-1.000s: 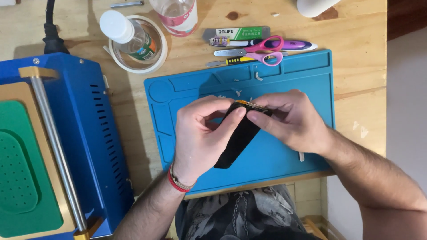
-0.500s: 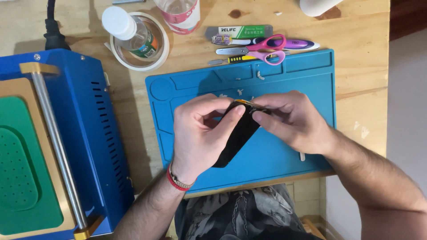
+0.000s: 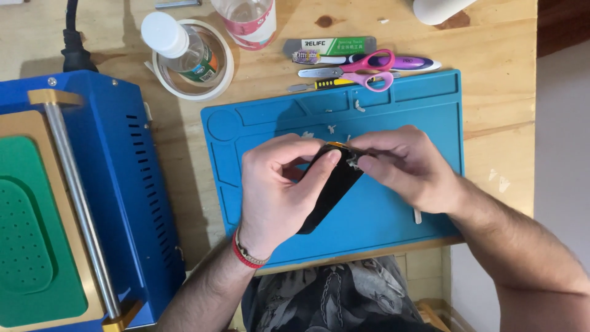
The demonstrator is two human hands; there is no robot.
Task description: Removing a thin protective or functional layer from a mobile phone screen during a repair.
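- Left hand [image 3: 276, 197] grips the phone [image 3: 332, 187] – a dark slab, tilted, top end up-right, low end toward the wrist. Fingers wrap the back, thumb lies flat on the face near the top edge. Clamped firm.
- Right hand [image 3: 409, 166] works the top edge. Thumb and forefinger are pinched together on a small pale scrap – likely glue residue – right at the phone's upper corner.
- Doing it well, as I judge it: keep the left grip steady and close to the spot being picked, so the slab doesn't flex. Pull the scrap low and along the edge, not straight up – less chance of it tearing.
- Short pinches beat one long pull; drop bits onto the mat [image 3: 393, 227] as you go. Pale crumbs already lie on it just past the fingertips.
- Phone sits between both hands, held above the mat, not resting on it as far as I can tell.
- Scissors [image 3: 362, 74] and flat tools lie beyond the fingers, past the mat's far rim; bottle [image 3: 178, 43] in a tape roll is far-left of the left hand. Blue machine [image 3: 117, 184] is left of the left wrist.
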